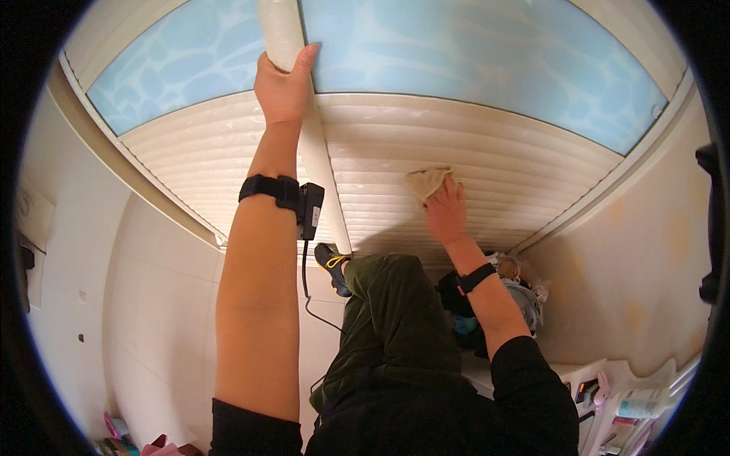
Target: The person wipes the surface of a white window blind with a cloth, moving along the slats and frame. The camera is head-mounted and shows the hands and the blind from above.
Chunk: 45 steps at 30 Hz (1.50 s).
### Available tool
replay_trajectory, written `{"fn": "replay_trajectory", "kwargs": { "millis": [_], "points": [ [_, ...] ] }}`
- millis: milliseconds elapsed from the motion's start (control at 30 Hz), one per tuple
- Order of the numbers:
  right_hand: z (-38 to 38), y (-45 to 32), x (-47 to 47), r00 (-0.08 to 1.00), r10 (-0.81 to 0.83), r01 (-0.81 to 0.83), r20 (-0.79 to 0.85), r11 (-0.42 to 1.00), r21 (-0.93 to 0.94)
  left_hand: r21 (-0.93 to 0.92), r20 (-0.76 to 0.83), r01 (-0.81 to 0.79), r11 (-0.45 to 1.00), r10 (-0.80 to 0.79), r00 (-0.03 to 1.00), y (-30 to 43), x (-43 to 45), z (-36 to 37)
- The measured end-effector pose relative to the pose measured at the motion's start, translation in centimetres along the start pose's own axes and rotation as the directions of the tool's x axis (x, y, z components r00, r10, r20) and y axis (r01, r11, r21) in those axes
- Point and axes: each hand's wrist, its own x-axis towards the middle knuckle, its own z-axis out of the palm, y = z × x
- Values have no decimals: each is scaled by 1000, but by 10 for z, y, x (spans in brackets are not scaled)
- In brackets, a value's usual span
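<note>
My left hand (283, 85) grips a pale upright post (283, 28) on the front of a cream slatted door (428, 131), thumb on its right edge. Against the slats to the right of the post, my right hand (446, 208) presses a folded beige cloth (430, 181); the hand is slightly blurred. Above the slats runs a light blue panel (456, 51) with a pebble-like pattern. A black strap with a small black device (310, 211) and a cable is on my left forearm. Another black strap (476, 278) circles my right forearm.
Below my right forearm stands a grey bin (524, 302) with bags and dark items around it. A white shelf (587, 373) holding small articles and a bottle (639, 403) is at lower right. My shoe (332, 267) rests on the tiled floor (165, 319) near the door's base.
</note>
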Motion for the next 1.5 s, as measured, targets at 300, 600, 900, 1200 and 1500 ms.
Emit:
{"fn": "replay_trajectory", "kwargs": {
  "millis": [300, 600, 900, 1200, 1500],
  "points": [
    [-13, 89, -57, 888, 432, -410, 158, 899, -154, 99, -77, -68, 993, 76, 994, -18, 6, 3],
    [-19, 177, -99, 610, 791, -792, 50, 609, 24, 37, -78, -132, 991, 135, 988, -33, 15, -2],
    [-21, 250, -112, 425, 901, -835, -90, 428, 345, -53, -102, -128, 990, 122, 987, -32, 13, 3],
    [0, 184, -80, 322, 947, -803, -17, 282, 526, 47, -136, -123, 991, 129, 982, -27, 8, 5],
    [-1, 61, -32, 406, 903, -773, 144, 255, 581, -22, -148, -167, 986, 162, 976, -24, 5, 8]
  ]
}}
